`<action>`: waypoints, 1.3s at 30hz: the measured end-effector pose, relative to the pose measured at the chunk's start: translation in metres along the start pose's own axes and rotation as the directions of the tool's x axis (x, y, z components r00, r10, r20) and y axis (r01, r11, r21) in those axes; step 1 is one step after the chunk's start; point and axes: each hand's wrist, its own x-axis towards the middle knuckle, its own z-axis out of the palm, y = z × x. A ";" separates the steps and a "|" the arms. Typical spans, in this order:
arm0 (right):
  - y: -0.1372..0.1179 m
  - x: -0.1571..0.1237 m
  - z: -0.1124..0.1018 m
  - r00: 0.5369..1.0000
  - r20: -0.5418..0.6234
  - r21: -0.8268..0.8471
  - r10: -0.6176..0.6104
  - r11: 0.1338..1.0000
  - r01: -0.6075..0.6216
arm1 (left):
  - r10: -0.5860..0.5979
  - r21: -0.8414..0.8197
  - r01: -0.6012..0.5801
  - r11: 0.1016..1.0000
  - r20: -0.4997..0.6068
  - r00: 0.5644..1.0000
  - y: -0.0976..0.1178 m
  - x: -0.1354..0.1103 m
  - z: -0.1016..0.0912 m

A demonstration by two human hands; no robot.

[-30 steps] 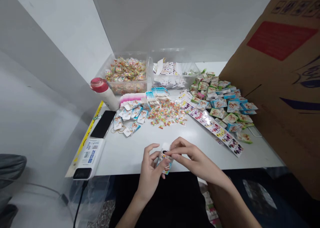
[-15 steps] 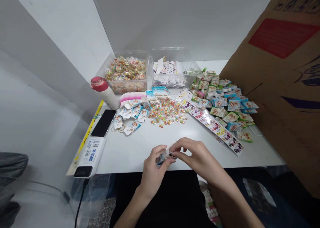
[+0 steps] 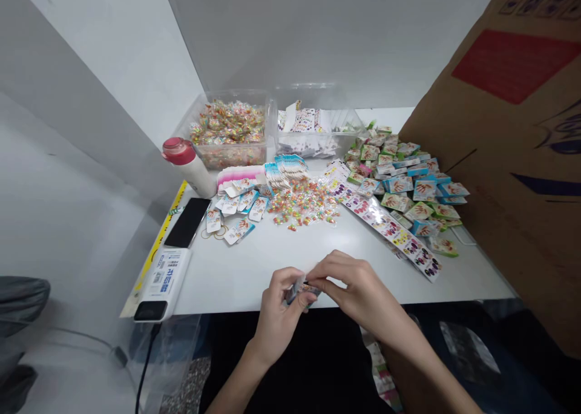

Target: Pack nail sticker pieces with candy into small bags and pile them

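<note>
Near the table's front edge, my left hand (image 3: 278, 311) grips a small printed cardboard box (image 3: 296, 289), its thumb and fingers closed around the sides. My right hand (image 3: 347, 281) is closed in a pinch at the box's upper end; whether it holds the flap or something small is hidden by the fingers. Beyond my hands lies a pile of small clear packets with colourful contents (image 3: 304, 202). Flat blue-and-white box blanks (image 3: 240, 205) are scattered to its left. A long strip of printed sticker sheets (image 3: 385, 226) runs diagonally on the right.
A heap of filled-out small boxes (image 3: 408, 190) covers the right side by a large brown carton (image 3: 499, 160). Two clear bins (image 3: 240, 154) stand at the back. A red-capped bottle (image 3: 195, 172), a phone (image 3: 187, 223) and a white power bank (image 3: 166, 281) line the left.
The small box has tilted slightly in my left hand. The white flap that showed at its top is now mostly covered, with my right fingers still pinching there.
</note>
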 end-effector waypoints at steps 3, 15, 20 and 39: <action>0.003 0.002 0.000 1.000 0.001 0.107 0.026 0.994 -0.026 | -0.001 -0.065 -0.001 0.998 -0.036 0.999 0.000 0.001 0.001; 0.028 0.006 0.018 0.905 0.244 0.767 0.350 0.502 -0.401 | 0.031 0.031 -0.033 0.999 0.051 0.998 -0.002 0.006 -0.004; 0.025 0.009 0.012 0.970 0.076 0.581 0.232 0.780 -0.232 | -0.023 0.036 0.024 0.999 -0.028 0.999 -0.001 0.009 -0.003; 0.025 -0.001 0.009 0.974 0.136 0.459 0.182 0.860 -0.225 | -0.119 -0.112 0.119 0.987 0.004 0.993 0.003 0.004 0.002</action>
